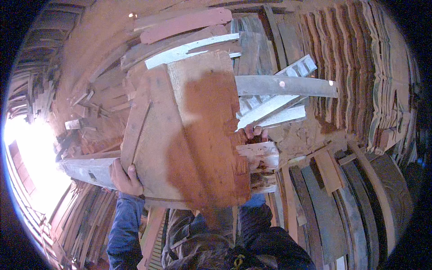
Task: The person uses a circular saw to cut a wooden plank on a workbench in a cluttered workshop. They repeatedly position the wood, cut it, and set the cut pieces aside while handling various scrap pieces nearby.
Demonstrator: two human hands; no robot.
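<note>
A broad, worn panel of joined planks (153, 121) fills the middle, with a dark reddish area over its right part. At the panel's lower left edge, my left hand (127, 179) is closed, its thumb against the wood. Beside that hand a grey-white timber (87, 172) with a small square hole extends left. My right hand (253, 132) shows only curled fingertips, past the panel's right edge, over a whitish, rotten timber end (265, 156). Its palm is hidden. Whether both timber ends belong to one beam under the panel, I cannot tell.
Beyond the panel lie a pinkish board (186, 26) and crossed whitish timbers (270, 108). Stacked wavy-edged pieces (339, 58) stand far right. Long boards (324, 198) lie near right, more planks (85, 220) near left. Wood scraps (80, 110) litter the dusty ground; bright light enters at left.
</note>
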